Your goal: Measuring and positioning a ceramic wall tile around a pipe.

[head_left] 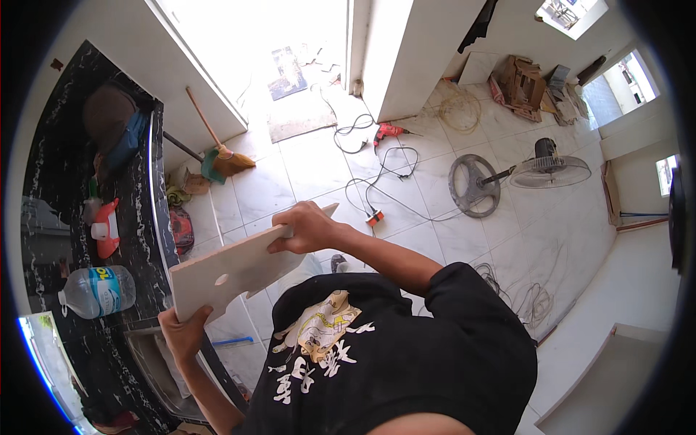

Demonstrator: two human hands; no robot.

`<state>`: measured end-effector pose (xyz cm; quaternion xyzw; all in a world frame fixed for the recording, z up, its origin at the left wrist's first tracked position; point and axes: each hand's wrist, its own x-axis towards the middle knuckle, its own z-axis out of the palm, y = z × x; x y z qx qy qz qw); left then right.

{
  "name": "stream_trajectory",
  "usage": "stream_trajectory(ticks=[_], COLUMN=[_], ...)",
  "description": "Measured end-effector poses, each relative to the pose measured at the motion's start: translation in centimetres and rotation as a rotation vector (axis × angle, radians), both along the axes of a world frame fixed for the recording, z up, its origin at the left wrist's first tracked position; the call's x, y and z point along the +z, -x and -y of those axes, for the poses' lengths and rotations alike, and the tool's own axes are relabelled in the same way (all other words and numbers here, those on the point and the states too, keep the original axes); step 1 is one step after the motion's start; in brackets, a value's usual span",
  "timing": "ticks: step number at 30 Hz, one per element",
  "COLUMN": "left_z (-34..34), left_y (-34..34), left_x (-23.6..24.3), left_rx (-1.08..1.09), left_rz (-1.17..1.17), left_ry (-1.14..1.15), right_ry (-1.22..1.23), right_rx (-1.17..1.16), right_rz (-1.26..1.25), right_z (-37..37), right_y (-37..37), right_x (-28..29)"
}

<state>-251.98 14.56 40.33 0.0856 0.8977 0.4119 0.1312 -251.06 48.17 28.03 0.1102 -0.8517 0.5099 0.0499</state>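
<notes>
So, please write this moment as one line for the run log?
left hand: grips board's near end | right hand: grips far end | wooden board: held flat beside black counter

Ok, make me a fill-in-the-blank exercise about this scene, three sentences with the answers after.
1. Both hands, the left hand and the right hand, grip a pale wooden ____.
2. The plastic water bottle lies on the black ____.
3. The standing fan lies on the tiled ____.

Missing words: board; countertop; floor
</notes>
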Motion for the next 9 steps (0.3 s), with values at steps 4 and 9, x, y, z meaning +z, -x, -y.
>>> stream_trajectory(ticks=[4,9], left_z=[-4.6,-9.1], left_y=[11.3,29.8], left_x=[-4.4,-12.7], left_rx=[0.135,0.125], left_rz=[-0.012,-0.098], left_ry=[-0.081,-0.061], right_ry=[-0.026,-0.258], right_rx=[-0.259,-0.245], right_rz=[-0.1,0.521], right_z=[-3.2,-10.1], right_y=[13.3,25.4], right_x=[-3.5,-11.5])
